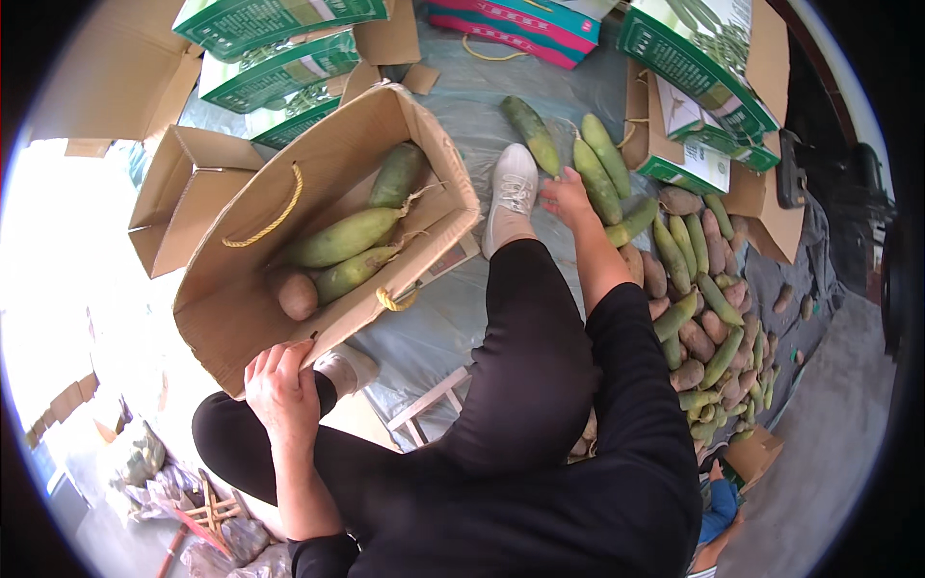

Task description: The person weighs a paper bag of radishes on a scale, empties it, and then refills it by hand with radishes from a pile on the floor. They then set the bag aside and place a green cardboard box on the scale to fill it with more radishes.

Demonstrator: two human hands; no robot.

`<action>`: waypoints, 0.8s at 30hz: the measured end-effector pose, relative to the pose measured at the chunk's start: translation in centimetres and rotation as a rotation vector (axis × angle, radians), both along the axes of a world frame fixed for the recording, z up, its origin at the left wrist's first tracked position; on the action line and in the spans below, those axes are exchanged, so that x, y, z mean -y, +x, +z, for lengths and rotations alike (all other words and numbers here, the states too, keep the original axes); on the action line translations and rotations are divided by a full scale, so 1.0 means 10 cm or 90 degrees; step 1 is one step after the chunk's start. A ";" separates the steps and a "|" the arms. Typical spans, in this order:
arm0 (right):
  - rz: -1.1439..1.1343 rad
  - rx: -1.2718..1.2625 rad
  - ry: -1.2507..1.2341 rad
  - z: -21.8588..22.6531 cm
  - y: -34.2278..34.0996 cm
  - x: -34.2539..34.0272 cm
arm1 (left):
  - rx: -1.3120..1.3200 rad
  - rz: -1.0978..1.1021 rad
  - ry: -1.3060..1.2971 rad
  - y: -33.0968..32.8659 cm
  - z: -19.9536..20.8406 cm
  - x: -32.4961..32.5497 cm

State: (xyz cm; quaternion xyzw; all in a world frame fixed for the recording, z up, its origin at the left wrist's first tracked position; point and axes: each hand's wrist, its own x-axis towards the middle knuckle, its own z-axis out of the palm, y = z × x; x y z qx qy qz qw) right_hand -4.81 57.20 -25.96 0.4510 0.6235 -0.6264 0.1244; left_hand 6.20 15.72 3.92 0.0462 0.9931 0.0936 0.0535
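Note:
My left hand [284, 390] is closed on the near rim of an open cardboard box [226, 299], which leans to my left. Inside lie several green radishes [342, 239] and one round brown root [297, 295]. My right hand [568, 199] reaches out past my white shoe, its fingers apart and nothing visible in them. Just beyond its fingertips is the lower end of a dark green radish [530, 133]. Two lighter green radishes [598, 181] lie to the right of the hand, close to it.
A large heap of green radishes and brown roots [713, 337] spreads along my right. Green printed cartons [279, 72] stand at the far left, more cartons [703, 77] at the far right. A pink and blue box [520, 29] lies between. Another person's blue sleeve [720, 509] shows lower right.

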 end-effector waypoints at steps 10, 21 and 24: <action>-0.093 -0.153 0.126 0.13 -0.11 -0.18 | -0.022 -0.009 0.026 0.01 -0.01 0.07; 0.166 -0.246 0.402 1.84 0.07 -0.27 | -0.053 -0.032 0.046 0.10 -0.04 0.15; 0.133 -0.363 0.241 2.41 0.30 -0.21 | -0.056 -0.033 0.045 0.12 -0.05 0.15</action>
